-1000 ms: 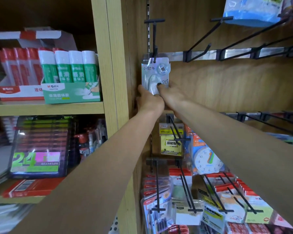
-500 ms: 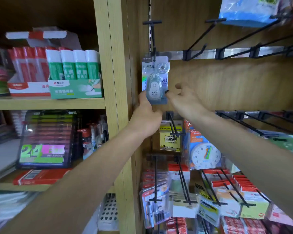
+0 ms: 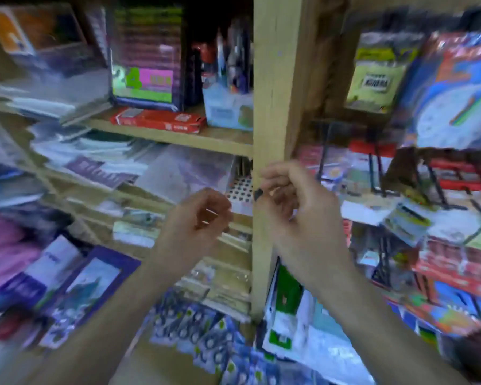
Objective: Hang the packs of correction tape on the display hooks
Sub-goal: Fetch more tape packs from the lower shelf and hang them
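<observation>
Fingers [image 3: 275,173] of the right hand [image 3: 297,207] are loosely curled with nothing between them, dark nail polish showing at one tip; the left hand [image 3: 197,218] beside it hangs the same way, curled and holding nothing. Both float in front of the wooden upright [image 3: 270,107] that splits the shelving. Heavy motion blur smears everything, so no pack of correction tape can be picked out anywhere, near the fingers or on the black display hooks [image 3: 372,173] to the right. Only a red box [image 3: 159,119] on the wooden shelf [image 3: 220,140] and a green "24" case [image 3: 145,81] read clearly.
</observation>
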The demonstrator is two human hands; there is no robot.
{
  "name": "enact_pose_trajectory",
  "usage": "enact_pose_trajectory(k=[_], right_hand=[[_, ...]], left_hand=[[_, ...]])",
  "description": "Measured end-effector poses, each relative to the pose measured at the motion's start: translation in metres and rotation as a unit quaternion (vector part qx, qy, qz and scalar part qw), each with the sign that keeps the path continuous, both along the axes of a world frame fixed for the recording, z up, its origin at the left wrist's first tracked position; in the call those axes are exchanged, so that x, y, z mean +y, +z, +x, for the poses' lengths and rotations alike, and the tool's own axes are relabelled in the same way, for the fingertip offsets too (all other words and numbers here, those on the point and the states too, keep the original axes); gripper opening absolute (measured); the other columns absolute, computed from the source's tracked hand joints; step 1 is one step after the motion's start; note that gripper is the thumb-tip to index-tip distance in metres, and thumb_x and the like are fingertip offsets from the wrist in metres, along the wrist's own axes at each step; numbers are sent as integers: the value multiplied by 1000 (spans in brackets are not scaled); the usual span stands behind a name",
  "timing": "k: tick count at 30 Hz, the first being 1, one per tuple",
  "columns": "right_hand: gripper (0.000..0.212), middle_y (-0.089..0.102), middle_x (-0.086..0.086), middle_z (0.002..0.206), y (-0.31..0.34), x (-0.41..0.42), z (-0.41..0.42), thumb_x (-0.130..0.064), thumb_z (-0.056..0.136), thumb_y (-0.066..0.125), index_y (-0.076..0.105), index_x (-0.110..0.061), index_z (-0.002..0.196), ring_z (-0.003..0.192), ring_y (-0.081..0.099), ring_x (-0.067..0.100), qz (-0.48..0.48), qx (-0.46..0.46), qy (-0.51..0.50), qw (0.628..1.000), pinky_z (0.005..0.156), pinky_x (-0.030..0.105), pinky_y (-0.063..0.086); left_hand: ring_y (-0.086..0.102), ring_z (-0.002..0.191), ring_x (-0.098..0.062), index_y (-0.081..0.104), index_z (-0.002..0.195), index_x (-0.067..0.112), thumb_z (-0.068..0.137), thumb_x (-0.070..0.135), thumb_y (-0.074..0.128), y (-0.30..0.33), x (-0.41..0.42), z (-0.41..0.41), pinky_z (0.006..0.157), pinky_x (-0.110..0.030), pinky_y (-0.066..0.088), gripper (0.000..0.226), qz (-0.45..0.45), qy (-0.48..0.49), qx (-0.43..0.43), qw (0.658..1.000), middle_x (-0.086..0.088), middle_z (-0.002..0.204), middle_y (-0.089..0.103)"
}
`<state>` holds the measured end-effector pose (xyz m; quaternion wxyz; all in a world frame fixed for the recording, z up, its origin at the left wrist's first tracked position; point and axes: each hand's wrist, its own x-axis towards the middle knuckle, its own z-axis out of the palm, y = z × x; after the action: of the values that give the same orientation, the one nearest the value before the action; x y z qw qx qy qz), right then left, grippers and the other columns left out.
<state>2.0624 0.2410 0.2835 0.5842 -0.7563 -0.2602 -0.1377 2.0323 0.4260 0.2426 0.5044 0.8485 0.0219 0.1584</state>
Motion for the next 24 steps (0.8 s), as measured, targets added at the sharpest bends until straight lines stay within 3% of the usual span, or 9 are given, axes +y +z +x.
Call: enact_pose_trajectory(k=[4,6,8,11,14,16,18,20,24], right_hand=[[19,61,-20,81,-110,49,-19,-18,90,66,62,-27,106,73,59,7,-103,143,30,984,76,35,54],[21,63,-18,83,-166,73,-32,-14,93,68,64,-25,111,77,62,11,-169,215,46,961,81,41,55],[23,67,-12,87,-214,98,-48,-14,95,66,66,-19,117,79,64,15,-212,272,57,937,81,39,55],[20,64,-3,86,-281,141,-66,-10,95,62,67,-12,115,69,58,9,-254,352,58,899,64,13,42],[22,64,-5,89,-344,189,-82,-12,93,61,66,-17,114,79,65,18,-259,455,18,852,66,28,43],[24,65,-3,95,-388,219,-92,-15,92,62,63,-20,115,83,65,20,-250,528,-4,812,69,34,49],[30,66,-1,99,-428,248,-98,-19,92,65,61,-20,122,90,64,23,-249,579,-12,776,76,36,52],[41,70,4,109,-466,273,-99,-22,93,68,58,-18,133,98,63,25,-254,609,-22,751,81,33,49],[69,60,13,142,-535,310,-83,-30,94,73,42,-16,153,120,62,30,-286,630,-35,721,88,35,49]], left_hand=[[71,67,-10,66,88,21,92,5,74,-100,48,-33,69,-36,58,18,-15,49,122,991,11,73,72],[68,67,-12,67,86,24,86,24,71,-143,72,-51,69,-37,55,4,-17,62,173,983,10,70,71],[70,69,-23,67,85,23,77,43,62,-185,100,-66,70,-38,53,21,-18,94,230,968,1,72,73],[73,75,-29,64,77,28,87,25,71,-249,148,-90,74,-39,56,13,-23,119,323,939,-6,78,74],[75,78,-30,63,80,28,73,30,67,-322,203,-109,79,-49,61,8,-63,128,414,899,-2,77,72],[72,84,-37,59,82,25,61,33,66,-371,239,-116,75,-45,55,23,-89,128,463,873,-5,79,68],[71,91,-40,60,91,22,69,27,73,-388,263,-112,73,-39,51,26,-64,142,480,863,-8,88,67],[67,94,-32,63,113,12,86,14,75,-417,286,-107,74,-32,47,30,-49,165,500,849,-8,100,67],[65,108,-31,56,134,10,91,24,76,-496,331,-91,84,-32,46,49,-45,167,531,830,-8,116,65]])
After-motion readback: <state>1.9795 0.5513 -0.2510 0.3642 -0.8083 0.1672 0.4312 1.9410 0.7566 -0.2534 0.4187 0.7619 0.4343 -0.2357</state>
